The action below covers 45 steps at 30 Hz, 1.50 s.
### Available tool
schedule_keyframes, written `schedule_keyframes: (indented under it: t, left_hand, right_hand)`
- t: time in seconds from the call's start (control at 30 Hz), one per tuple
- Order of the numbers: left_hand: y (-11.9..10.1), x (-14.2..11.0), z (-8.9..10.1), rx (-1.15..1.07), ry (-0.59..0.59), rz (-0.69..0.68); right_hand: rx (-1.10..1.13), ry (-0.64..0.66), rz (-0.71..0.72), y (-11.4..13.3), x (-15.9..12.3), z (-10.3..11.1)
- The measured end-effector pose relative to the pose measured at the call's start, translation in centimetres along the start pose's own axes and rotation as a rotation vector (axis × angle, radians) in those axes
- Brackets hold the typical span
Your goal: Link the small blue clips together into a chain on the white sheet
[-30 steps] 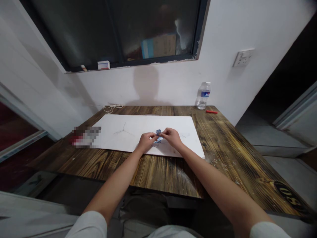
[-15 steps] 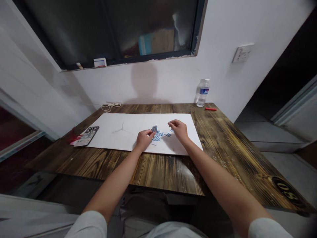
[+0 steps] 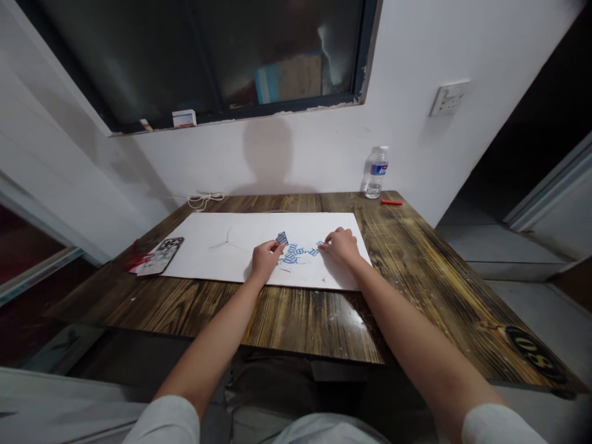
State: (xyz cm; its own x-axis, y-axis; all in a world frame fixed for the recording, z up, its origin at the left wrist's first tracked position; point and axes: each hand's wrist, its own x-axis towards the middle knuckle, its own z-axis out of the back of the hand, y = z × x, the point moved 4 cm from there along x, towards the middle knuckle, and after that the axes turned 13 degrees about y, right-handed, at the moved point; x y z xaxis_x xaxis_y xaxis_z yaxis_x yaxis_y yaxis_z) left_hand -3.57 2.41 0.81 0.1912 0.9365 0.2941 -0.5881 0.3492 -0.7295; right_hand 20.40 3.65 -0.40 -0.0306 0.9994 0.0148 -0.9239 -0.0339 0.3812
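Between thumb and fingers, my left hand [image 3: 265, 259] is closed on a small bundle of blue-striped pieces [image 3: 282, 238], held just above the white board [image 3: 198, 259]. Several loose blue-and-white striped pieces [image 3: 291, 254] lie scattered on the board between my hands. My right hand [image 3: 343, 245] is down at the right side of this scatter. Its fingertips pinch a single striped piece [image 3: 320, 244], apparently at board level. Another striped piece [image 3: 313, 252] rests close by. The pieces are too small to tell their exact kind.
A patterned phone [image 3: 167, 255] lies on the board's left end, beside something red [image 3: 139, 261]. Behind the board are a coiled white cable [image 3: 203, 198], a water bottle [image 3: 377, 172] and a red pen-like stick [image 3: 391, 202]. The wooden table [image 3: 416, 277] meets the wall.
My right hand has come down and slightly right, its fingertips now at the piece it hovered over. My left hand keeps its bundle, shifted slightly left in the view.
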Motion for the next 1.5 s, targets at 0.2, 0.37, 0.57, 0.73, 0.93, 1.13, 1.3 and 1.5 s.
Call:
schedule_keyframes:
  t: [0.2,0.37,0.57,0.73,0.93,1.13,1.3,1.5]
  left_hand:
    - [0.2,0.0,-0.1,-0.001,-0.004,0.008]
    - [0.5,0.1,-0.2,0.011,-0.003,0.005]
    - [0.5,0.1,-0.1,0.002,0.007,0.029]
    - [0.4,0.1,-0.1,-0.001,0.004,0.045]
    - [0.4,0.2,-0.1,0.015,0.012,0.012]
    - [0.3,0.2,-0.1,0.016,0.006,0.017]
    - [0.2,0.1,-0.1,0.007,0.000,0.023]
    - [0.4,0.1,0.0,0.021,0.001,0.023]
  right_hand:
    - [0.055,0.021,-0.083,-0.4,0.6,-1.1]
    - [0.113,0.076,-0.114,-0.7,1.3,-2.2]
    - [0.125,0.109,-0.124,-0.5,1.3,-2.4]
    - [0.127,0.122,-0.135,-0.4,1.3,-2.4]
    - [0.148,0.097,-0.115,-0.2,1.5,-2.6]
    - [0.145,0.082,-0.039,0.3,1.2,-2.0]
    - [0.116,0.063,0.024,0.5,1.2,-1.5]
    - [0.043,0.034,0.110,0.8,1.3,-1.2]
